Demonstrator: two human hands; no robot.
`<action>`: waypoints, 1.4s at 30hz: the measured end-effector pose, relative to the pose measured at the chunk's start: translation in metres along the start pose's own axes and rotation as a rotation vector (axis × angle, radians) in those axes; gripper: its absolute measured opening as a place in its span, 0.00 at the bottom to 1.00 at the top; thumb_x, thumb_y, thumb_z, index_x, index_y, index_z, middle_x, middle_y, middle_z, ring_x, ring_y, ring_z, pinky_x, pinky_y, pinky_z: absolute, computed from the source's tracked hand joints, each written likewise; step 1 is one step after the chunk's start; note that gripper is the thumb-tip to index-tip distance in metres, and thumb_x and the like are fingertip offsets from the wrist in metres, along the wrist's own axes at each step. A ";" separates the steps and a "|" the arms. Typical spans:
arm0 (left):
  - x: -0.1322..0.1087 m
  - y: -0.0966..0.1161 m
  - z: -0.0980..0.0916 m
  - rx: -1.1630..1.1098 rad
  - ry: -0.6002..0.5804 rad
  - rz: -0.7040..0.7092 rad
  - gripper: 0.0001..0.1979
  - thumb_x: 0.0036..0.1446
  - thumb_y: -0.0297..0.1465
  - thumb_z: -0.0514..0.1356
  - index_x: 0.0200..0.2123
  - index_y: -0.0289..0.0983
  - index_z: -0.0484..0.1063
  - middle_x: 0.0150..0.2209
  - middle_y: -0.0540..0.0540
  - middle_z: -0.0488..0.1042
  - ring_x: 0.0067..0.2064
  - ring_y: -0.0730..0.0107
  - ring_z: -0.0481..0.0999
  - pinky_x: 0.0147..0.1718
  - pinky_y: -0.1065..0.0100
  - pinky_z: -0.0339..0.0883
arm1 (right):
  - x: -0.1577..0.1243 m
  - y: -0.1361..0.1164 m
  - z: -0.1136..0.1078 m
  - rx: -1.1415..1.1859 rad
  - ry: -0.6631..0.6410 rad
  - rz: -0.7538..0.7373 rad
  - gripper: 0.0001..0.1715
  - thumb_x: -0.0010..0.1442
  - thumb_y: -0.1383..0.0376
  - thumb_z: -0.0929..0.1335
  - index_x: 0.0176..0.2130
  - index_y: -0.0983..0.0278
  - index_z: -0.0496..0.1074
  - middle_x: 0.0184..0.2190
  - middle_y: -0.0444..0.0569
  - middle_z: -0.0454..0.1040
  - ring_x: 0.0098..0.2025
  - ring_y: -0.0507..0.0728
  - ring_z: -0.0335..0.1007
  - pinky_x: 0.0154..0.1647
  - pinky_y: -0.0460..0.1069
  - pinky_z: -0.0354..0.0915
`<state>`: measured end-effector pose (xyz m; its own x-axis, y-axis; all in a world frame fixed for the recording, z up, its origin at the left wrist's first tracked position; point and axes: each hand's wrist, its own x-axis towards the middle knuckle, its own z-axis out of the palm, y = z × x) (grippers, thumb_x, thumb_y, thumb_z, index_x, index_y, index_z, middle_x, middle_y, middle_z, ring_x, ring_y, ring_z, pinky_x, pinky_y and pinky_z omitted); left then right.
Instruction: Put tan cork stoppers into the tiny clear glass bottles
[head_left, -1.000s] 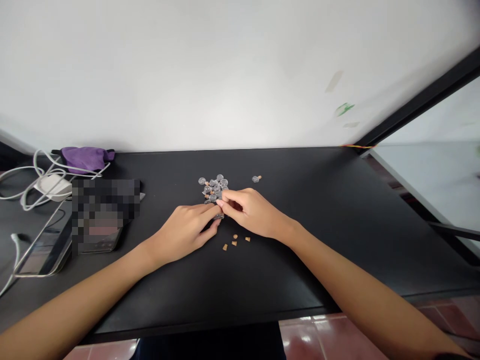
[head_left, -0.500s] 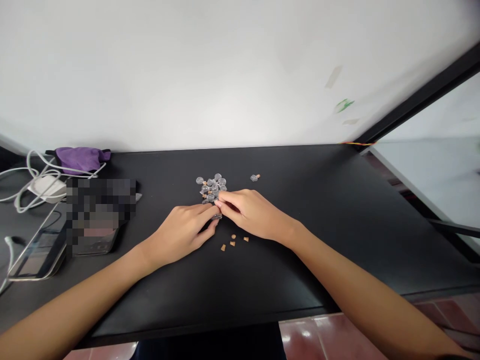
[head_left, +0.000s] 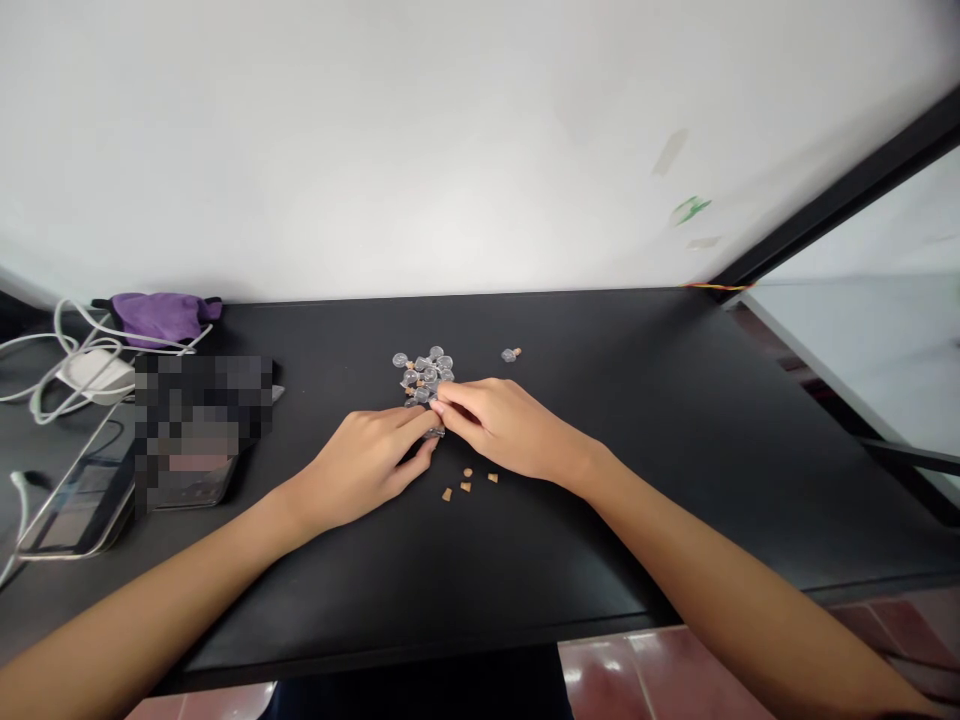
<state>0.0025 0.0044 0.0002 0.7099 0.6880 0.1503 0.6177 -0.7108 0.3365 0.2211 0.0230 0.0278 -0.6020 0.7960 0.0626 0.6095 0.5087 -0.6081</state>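
Note:
My left hand (head_left: pixel 379 455) is closed, its thumb and fingers pinching a small clear glass bottle (head_left: pixel 433 433). My right hand (head_left: pixel 502 425) meets it at the fingertips, thumb and index finger pressed together; whatever sits between them is too small and covered to name. Just beyond both hands lies a pile of small clear glass bottles (head_left: pixel 421 377), some with cork ends showing. Nearer to me, several loose tan cork stoppers (head_left: pixel 466 487) are scattered on the black table (head_left: pixel 540 570). One corked bottle (head_left: pixel 510 355) lies apart, to the right of the pile.
At the left are a phone-like device (head_left: pixel 79 505), a dark blurred-out item (head_left: pixel 202 430), a white charger (head_left: pixel 97 372) with tangled white cables, and a purple pouch (head_left: pixel 157 318). A white wall (head_left: pixel 450 150) rises behind the table; a black frame bar (head_left: pixel 847 185) stands at the right.

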 end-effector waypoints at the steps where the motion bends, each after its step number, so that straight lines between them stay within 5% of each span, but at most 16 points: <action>1: 0.000 0.000 0.000 0.000 -0.001 0.000 0.06 0.73 0.31 0.51 0.40 0.39 0.65 0.35 0.52 0.74 0.33 0.70 0.73 0.31 0.66 0.55 | 0.000 0.000 0.000 -0.007 -0.006 0.003 0.18 0.74 0.65 0.61 0.30 0.62 0.60 0.24 0.40 0.64 0.26 0.50 0.55 0.31 0.48 0.48; 22: -0.001 0.000 0.000 -0.007 0.002 0.004 0.05 0.72 0.31 0.52 0.41 0.40 0.66 0.36 0.52 0.75 0.33 0.71 0.73 0.32 0.67 0.55 | 0.000 0.004 0.001 -0.068 -0.040 -0.036 0.17 0.74 0.67 0.61 0.31 0.62 0.62 0.29 0.42 0.69 0.28 0.50 0.60 0.32 0.48 0.49; 26: 0.000 0.000 0.001 -0.008 0.012 0.001 0.06 0.73 0.32 0.52 0.41 0.39 0.66 0.36 0.52 0.75 0.33 0.71 0.73 0.31 0.67 0.55 | -0.001 0.005 0.001 0.016 0.017 -0.061 0.19 0.73 0.65 0.62 0.28 0.62 0.58 0.23 0.39 0.62 0.25 0.49 0.54 0.30 0.48 0.48; 33: 0.000 -0.001 0.000 -0.032 0.004 -0.002 0.06 0.72 0.31 0.52 0.48 0.42 0.68 0.38 0.53 0.76 0.35 0.70 0.75 0.33 0.67 0.58 | 0.000 0.014 0.000 0.140 0.325 -0.110 0.24 0.71 0.61 0.63 0.26 0.61 0.51 0.21 0.38 0.54 0.24 0.49 0.48 0.29 0.48 0.50; 42: 0.000 0.000 -0.001 -0.046 0.025 -0.001 0.07 0.71 0.30 0.53 0.47 0.41 0.69 0.38 0.52 0.78 0.35 0.71 0.76 0.32 0.68 0.58 | 0.004 0.027 -0.011 0.096 0.299 0.015 0.25 0.71 0.58 0.64 0.25 0.61 0.53 0.20 0.38 0.54 0.24 0.50 0.47 0.28 0.48 0.49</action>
<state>0.0020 0.0043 0.0016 0.7005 0.6923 0.1731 0.6015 -0.7033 0.3788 0.2409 0.0435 0.0197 -0.4069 0.8713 0.2743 0.5566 0.4745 -0.6819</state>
